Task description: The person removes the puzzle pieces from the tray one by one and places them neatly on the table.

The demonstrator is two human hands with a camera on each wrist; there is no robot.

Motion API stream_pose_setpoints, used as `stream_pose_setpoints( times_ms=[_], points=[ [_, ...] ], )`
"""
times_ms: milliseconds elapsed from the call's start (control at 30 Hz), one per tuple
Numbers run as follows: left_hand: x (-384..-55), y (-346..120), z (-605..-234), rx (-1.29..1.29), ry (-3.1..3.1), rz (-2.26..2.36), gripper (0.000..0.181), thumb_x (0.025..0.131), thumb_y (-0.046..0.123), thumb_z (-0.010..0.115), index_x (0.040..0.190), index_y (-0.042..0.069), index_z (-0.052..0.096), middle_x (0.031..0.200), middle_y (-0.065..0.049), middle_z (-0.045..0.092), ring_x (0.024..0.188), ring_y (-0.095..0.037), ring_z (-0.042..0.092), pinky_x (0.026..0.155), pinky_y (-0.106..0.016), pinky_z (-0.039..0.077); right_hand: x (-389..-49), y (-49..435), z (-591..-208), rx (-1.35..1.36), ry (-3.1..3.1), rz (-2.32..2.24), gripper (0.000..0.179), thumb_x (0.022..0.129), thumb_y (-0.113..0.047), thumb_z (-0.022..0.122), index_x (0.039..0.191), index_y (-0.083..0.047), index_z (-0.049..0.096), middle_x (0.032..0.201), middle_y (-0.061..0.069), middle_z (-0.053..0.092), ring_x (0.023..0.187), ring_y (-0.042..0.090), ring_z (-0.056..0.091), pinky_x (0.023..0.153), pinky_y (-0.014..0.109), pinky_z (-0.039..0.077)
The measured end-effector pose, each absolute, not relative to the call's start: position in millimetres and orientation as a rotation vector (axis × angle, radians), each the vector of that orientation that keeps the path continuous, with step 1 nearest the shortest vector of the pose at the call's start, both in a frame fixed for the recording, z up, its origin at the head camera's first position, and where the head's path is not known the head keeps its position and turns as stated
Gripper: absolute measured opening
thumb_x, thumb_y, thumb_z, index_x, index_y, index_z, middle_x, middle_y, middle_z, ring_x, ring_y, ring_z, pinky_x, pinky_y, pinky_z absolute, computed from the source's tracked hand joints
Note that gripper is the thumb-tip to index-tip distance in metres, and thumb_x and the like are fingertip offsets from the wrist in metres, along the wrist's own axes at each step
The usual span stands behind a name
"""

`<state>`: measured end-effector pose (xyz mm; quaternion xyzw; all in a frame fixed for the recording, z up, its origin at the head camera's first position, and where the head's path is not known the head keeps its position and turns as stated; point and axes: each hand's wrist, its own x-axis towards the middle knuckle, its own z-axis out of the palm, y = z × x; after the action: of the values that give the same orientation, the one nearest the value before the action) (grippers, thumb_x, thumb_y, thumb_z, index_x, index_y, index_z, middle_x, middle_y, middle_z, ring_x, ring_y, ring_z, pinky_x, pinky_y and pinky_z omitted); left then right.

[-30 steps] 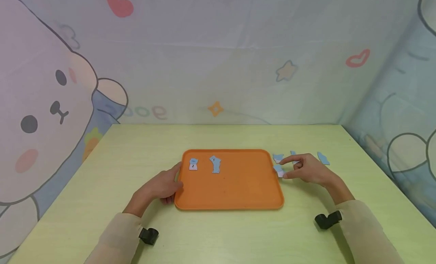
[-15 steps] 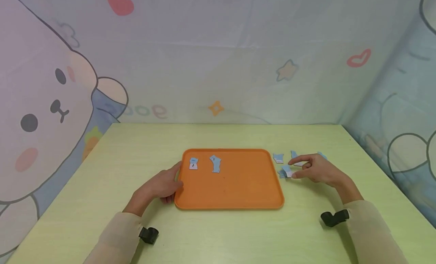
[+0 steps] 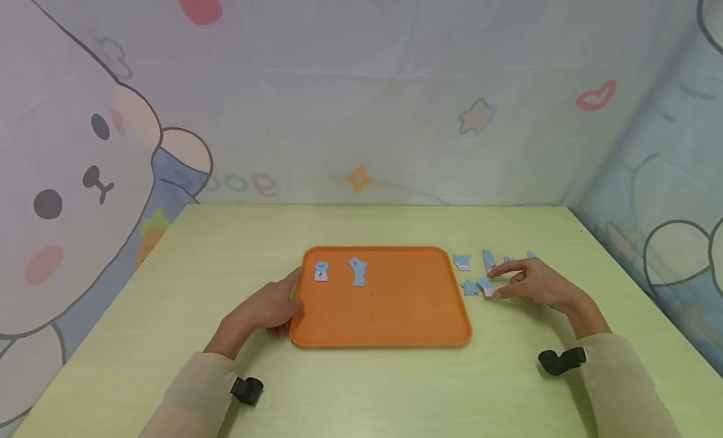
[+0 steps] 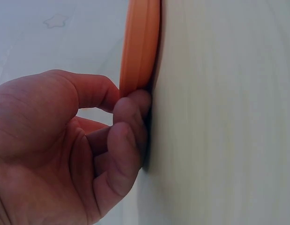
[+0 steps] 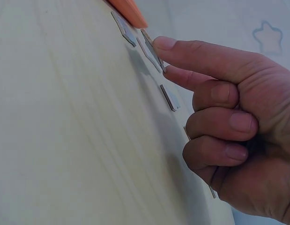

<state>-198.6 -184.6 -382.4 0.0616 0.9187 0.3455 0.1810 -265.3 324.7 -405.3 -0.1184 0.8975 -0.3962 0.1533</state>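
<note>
My left hand (image 3: 270, 307) grips the left edge of an orange tray (image 3: 384, 328); the left wrist view has the fingers (image 4: 123, 145) curled against the tray's rim (image 4: 141, 47). Two blue-and-white jigsaw pieces, a small one (image 3: 321, 276) and a longer one (image 3: 358, 273), lie apart near the tray's far left. Right of the tray, my right hand (image 3: 536, 284) pinches another jigsaw piece (image 3: 484, 287) between thumb and forefinger. Its remaining fingers (image 5: 219, 124) are curled in. Just left of the held piece lies a blue jigsaw piece (image 3: 469, 288).
More jigsaw pieces lie on the table beyond the right hand: one near the tray's corner (image 3: 461, 262), another farther right (image 3: 488, 260), and others partly hidden by the hand. The pale wooden table (image 3: 373, 394) meets a printed cloth (image 3: 294, 112) at its back.
My right hand has moved right with the pinched jigsaw piece, from the tray's right rim to over the table. The blue piece beneath has come into view. My left hand has stayed put.
</note>
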Motion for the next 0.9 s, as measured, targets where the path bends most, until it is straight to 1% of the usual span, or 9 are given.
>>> stream_pose_setpoints(
  times_ms=[267,467,900],
  points=[
    [-198,-183,-381,0.153,2.602,0.961,0.074,0.086,0.011,0.045,0.154,0.02,0.015,0.057,-0.006,0.055,0.044,-0.019,0.047,0.046,-0.031,0.044,-265,331,-405,-0.277,2.585,-1.112,0.05,0.073,-0.036,0.08,0.117,-0.014,0.067,0.054,-0.006,0.032,0.045,0.01,0.031,0.043,0.025,0.031],
    [-197,-183,-379,0.169,2.605,0.953,0.074,0.086,0.011,0.045,0.154,0.018,0.015,0.056,-0.006,0.054,0.044,-0.018,0.047,0.045,-0.031,0.044,-264,334,-404,-0.259,2.609,-1.062,0.051,0.074,-0.037,0.079,0.117,-0.013,0.067,0.057,-0.006,0.033,0.048,0.009,0.034,0.046,0.025,0.033],
    [-198,-183,-381,0.191,2.608,0.963,0.073,0.087,0.011,0.044,0.154,0.018,0.016,0.056,-0.007,0.055,0.044,-0.018,0.048,0.045,-0.031,0.044,-266,341,-407,-0.278,2.628,-1.071,0.05,0.074,-0.037,0.079,0.116,-0.013,0.066,0.059,-0.005,0.035,0.049,0.009,0.036,0.046,0.025,0.034]
  ],
)
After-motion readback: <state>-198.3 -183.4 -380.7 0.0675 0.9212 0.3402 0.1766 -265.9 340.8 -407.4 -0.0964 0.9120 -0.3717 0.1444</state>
